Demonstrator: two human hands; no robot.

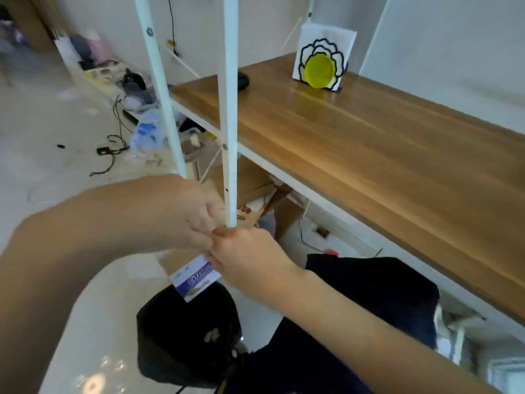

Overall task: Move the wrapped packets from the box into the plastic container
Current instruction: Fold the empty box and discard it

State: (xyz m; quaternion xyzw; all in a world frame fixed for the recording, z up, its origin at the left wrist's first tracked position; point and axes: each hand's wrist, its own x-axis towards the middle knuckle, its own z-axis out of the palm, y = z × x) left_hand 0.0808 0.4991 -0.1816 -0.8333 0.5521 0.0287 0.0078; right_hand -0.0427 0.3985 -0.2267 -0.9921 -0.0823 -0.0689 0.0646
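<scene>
The box (196, 275), small, blue and white, is pinched at its top by the right hand (244, 257) and left hand (196, 214), mid-frame. It looks light and stiff; its edges should be held.

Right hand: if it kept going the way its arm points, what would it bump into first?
Most likely the left hand: the right hand points up-left and their fingers already meet over the box. Just beyond stands the white post; depth is unclear.
</scene>
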